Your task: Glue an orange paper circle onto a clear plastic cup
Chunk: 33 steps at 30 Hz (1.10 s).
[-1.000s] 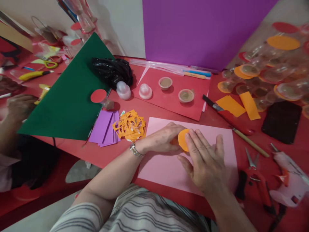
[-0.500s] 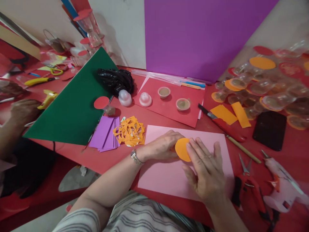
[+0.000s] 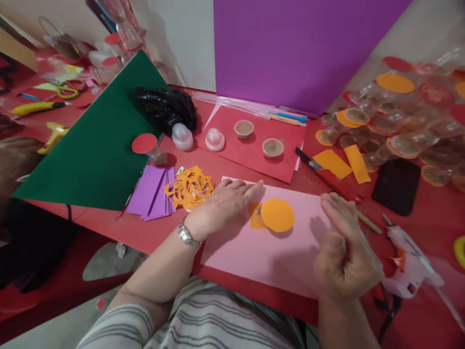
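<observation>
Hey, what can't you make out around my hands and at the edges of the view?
All in the head view:
What lies under your left hand: its back hides that.
How far the orange paper runs: the orange disc covers part.
The stick's far end: behind your right hand.
The yellow item: cut off by the right edge.
The co-worker's hand: blurred, cut off by the left edge.

Soft, rather dim indoor light. The right hand [image 3: 347,247] throws a diffuse shadow leftward over the pink sheet [image 3: 232,252]; the black bag [image 3: 167,109] glints. Toward the edges, the view stretches and blurs, softening the bottles [image 3: 403,145].
</observation>
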Each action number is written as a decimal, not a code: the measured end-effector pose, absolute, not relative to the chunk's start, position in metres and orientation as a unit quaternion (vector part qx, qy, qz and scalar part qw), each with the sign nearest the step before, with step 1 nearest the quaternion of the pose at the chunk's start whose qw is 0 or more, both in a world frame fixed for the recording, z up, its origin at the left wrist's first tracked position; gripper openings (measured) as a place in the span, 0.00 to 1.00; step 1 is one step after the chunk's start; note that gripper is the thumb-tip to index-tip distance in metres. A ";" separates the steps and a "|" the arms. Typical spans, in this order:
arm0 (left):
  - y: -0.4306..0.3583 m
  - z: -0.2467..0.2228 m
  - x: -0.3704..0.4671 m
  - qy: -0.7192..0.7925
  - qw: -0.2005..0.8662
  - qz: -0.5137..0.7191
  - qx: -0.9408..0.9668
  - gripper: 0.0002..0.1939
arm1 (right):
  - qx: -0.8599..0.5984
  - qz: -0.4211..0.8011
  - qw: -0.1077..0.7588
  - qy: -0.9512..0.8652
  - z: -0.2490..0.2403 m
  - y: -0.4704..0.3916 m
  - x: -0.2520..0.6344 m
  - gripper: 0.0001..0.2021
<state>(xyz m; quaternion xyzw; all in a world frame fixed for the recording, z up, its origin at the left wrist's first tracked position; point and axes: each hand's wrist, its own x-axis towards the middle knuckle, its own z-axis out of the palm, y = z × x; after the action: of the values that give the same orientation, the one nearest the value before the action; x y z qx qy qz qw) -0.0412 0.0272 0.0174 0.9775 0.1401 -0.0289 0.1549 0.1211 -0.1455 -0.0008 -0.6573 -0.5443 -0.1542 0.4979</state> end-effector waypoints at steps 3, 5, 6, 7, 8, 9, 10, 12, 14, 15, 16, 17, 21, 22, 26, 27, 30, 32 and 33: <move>0.034 0.007 -0.042 0.144 0.157 -0.019 0.977 0.34 | -0.652 -0.151 0.473 -0.574 0.003 -0.144 0.121 0.21; 0.038 0.004 -0.042 0.145 0.173 -0.023 0.974 0.35 | -0.641 -0.141 0.422 -0.625 0.005 -0.141 0.117 0.24; 0.040 0.004 -0.042 0.143 0.185 -0.023 0.972 0.36 | -0.636 -0.137 0.389 -0.652 0.006 -0.139 0.115 0.26; 0.041 0.005 -0.042 0.141 0.198 -0.022 0.970 0.37 | -0.634 -0.132 0.354 -0.675 0.006 -0.137 0.111 0.29; 0.041 0.006 -0.041 0.140 0.209 -0.021 0.968 0.38 | -0.635 -0.127 0.321 -0.691 0.005 -0.136 0.108 0.30; 0.041 0.007 -0.041 0.141 0.219 -0.020 0.965 0.39 | -0.638 -0.124 0.291 -0.702 0.004 -0.134 0.104 0.30; 0.041 0.008 -0.041 0.144 0.226 -0.021 0.963 0.40 | -0.643 -0.122 0.268 -0.707 0.003 -0.133 0.101 0.30; 0.041 0.009 -0.041 0.151 0.231 -0.023 0.961 0.40 | -0.650 -0.123 0.241 -0.710 0.002 -0.133 0.096 0.29; 0.040 0.010 -0.040 0.151 0.229 -0.020 0.962 0.37 | -0.652 -0.128 0.234 -0.710 0.000 -0.133 0.094 0.28; 0.040 0.010 -0.039 0.148 0.228 -0.015 0.962 0.35 | -0.652 -0.129 0.233 -0.710 0.000 -0.133 0.094 0.28; 0.041 0.010 -0.039 0.145 0.232 -0.009 0.962 0.34 | -0.652 -0.130 0.232 -0.709 -0.001 -0.133 0.094 0.27; 0.041 0.010 -0.038 0.142 0.243 -0.001 0.960 0.34 | -0.652 -0.133 0.232 -0.709 -0.002 -0.133 0.095 0.26; 0.036 0.007 -0.030 0.100 0.357 0.034 0.928 0.40 | -0.645 -0.150 0.241 -0.710 -0.006 -0.132 0.096 0.24; 0.034 0.005 -0.028 0.093 0.389 0.041 0.916 0.40 | -0.643 -0.152 0.248 -0.708 -0.007 -0.132 0.097 0.25; 0.023 0.001 -0.020 0.101 0.471 0.068 0.874 0.37 | -0.635 -0.132 0.320 -0.691 -0.007 -0.135 0.100 0.26; 0.022 0.000 -0.018 0.106 0.487 0.075 0.863 0.36 | -0.631 -0.131 0.352 -0.679 -0.006 -0.136 0.102 0.25; 0.021 0.001 -0.016 0.130 0.536 0.103 0.828 0.33 | -0.630 -0.153 0.434 -0.626 -0.004 -0.139 0.107 0.25; 0.021 0.001 -0.014 0.141 0.551 0.123 0.813 0.33 | -0.636 -0.168 0.451 -0.603 -0.003 -0.139 0.110 0.27; 0.020 0.000 -0.013 0.142 0.550 0.129 0.813 0.33 | -0.638 -0.168 0.448 -0.603 -0.004 -0.139 0.111 0.28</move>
<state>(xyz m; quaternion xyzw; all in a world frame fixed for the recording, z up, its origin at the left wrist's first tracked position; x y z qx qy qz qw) -0.0131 0.0204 0.0000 0.8127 0.1416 0.1292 0.5502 0.1109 -0.1387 -0.0036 -0.6382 -0.6033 -0.1682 0.4478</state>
